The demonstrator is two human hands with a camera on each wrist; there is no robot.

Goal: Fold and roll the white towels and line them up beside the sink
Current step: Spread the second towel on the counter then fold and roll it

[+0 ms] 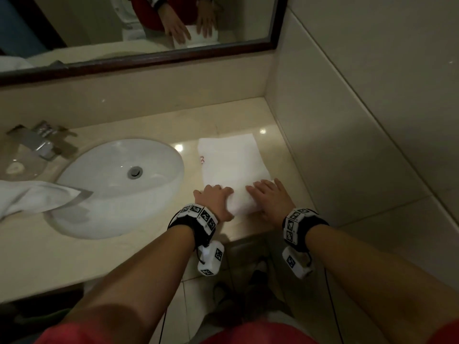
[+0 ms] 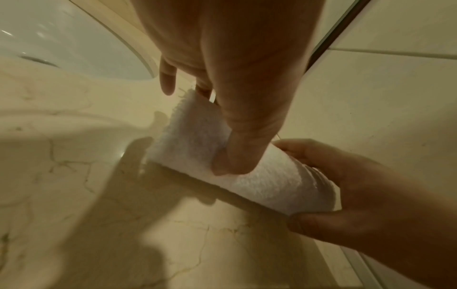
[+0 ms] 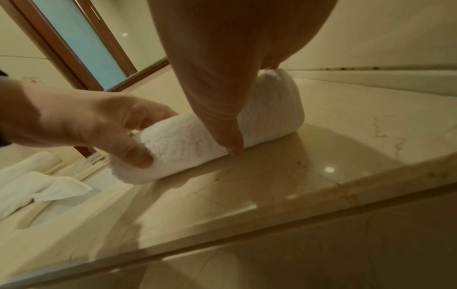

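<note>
While both hands curl round started roll at near end of towel [image 1: 232, 165], left hand [image 1: 215, 198], right hand [image 1: 271, 194]: rolling step underway. Next: push roll forward evenly toward wall, keep tight.

Black wrist bands [image 1: 198, 223] carrying white marker-printed blocks, dangling cables, red clothing [image 1: 248, 335].

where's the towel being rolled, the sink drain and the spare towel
towel being rolled [image 1: 233, 165], head view, flat unrolled part
sink drain [image 1: 135, 172], head view, metal plug
spare towel [image 1: 32, 197], head view, crumpled middle
</note>
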